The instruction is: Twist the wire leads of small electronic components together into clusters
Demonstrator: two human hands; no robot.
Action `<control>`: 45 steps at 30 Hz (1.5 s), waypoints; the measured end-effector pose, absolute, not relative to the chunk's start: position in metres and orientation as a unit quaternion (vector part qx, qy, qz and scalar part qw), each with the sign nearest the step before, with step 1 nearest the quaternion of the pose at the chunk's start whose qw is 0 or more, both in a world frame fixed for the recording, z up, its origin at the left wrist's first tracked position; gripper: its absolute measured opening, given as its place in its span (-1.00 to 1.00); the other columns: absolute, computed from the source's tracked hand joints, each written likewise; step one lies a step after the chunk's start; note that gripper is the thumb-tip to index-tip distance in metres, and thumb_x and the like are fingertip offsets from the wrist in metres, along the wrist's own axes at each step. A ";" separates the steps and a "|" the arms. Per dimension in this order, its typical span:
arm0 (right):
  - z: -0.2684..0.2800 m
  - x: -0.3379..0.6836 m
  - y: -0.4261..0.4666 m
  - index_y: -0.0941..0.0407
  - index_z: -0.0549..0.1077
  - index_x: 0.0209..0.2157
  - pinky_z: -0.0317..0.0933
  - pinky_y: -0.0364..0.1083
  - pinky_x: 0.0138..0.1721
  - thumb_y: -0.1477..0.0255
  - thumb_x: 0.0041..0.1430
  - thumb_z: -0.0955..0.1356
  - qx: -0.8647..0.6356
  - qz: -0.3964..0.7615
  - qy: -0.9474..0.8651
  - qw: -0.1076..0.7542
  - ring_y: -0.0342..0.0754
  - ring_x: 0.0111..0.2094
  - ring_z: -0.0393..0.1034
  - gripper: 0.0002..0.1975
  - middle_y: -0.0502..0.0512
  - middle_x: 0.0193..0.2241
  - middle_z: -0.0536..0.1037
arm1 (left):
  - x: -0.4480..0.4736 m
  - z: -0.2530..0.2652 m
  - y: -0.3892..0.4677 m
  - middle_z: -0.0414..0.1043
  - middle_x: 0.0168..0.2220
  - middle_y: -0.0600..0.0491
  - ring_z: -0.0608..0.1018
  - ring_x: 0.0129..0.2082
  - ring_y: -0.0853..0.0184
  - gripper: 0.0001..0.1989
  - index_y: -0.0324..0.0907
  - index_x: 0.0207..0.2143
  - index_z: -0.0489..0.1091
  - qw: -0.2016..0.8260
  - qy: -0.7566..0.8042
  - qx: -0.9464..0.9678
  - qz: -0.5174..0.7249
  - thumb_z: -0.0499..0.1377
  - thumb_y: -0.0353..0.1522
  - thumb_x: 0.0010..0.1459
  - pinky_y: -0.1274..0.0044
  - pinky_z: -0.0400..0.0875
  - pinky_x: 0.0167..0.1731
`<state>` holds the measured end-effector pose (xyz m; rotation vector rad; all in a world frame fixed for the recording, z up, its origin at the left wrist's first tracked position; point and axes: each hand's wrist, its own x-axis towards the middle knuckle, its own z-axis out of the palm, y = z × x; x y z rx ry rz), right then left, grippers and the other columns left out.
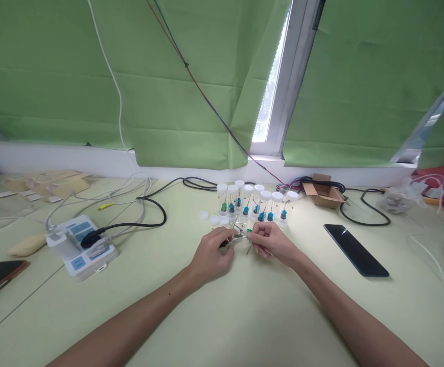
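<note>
My left hand is closed around a small metal tool with a dark part showing at the palm; its exact kind is too small to make out. Close beside it, my right hand pinches a small green piece with a thin metal rod pointing down toward the table. The fingertips of both hands almost meet. Just behind them stand several clear vials with white caps, each with a teal or green piece and thin wires inside. Loose white caps and thin metal bits lie near my left fingers.
A white power strip with plugs sits at left, its cables running across the table. A black phone lies at right. Behind it are an open cardboard box and a black cable. Papers lie far left.
</note>
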<state>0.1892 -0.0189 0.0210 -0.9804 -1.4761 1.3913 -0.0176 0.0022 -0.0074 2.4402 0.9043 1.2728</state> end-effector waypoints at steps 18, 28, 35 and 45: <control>0.009 0.178 -0.021 0.08 0.24 -0.55 0.08 -0.14 -0.51 0.22 0.29 0.25 -0.498 0.160 -0.701 0.485 -0.15 -0.62 0.17 -0.64 -0.03 -0.66 0.35 | -0.014 0.002 0.005 0.48 -0.27 0.07 0.53 -0.28 0.33 -0.78 -0.10 -0.18 0.22 0.273 0.418 0.739 0.453 0.16 -0.23 0.20 0.47 0.40 -0.22; 0.005 0.173 -0.023 0.08 0.25 -0.55 0.05 -0.14 -0.53 0.20 0.31 0.24 -0.490 0.158 -0.714 0.475 -0.15 -0.62 0.11 -0.62 -0.05 -0.67 0.32 | -0.014 0.002 0.006 0.46 -0.21 0.04 0.55 -0.22 0.30 -0.69 -0.11 -0.20 0.20 0.315 0.405 0.732 0.448 0.25 -0.23 0.11 0.45 0.46 -0.22; 0.010 0.168 -0.027 0.08 0.35 -0.47 0.16 -0.12 -0.45 0.25 0.31 0.24 -0.479 0.157 -0.726 0.468 -0.08 -0.51 0.29 -0.70 0.04 -0.55 0.44 | -0.017 0.001 0.004 0.42 0.00 -0.11 0.48 0.05 0.19 -0.60 -0.10 0.02 0.18 0.362 0.332 0.730 0.475 0.15 -0.16 0.20 0.32 0.43 0.01; 0.005 0.159 -0.032 0.10 0.36 -0.08 0.29 0.02 -0.12 0.35 0.25 0.31 -0.464 0.116 -0.724 0.497 0.06 -0.21 0.44 -0.77 0.15 -0.29 0.54 | -0.035 0.013 0.028 0.45 -0.17 -0.02 0.51 -0.13 0.22 -0.86 -0.14 -0.20 0.34 0.133 0.458 0.688 0.546 0.04 -0.34 0.22 0.35 0.43 -0.07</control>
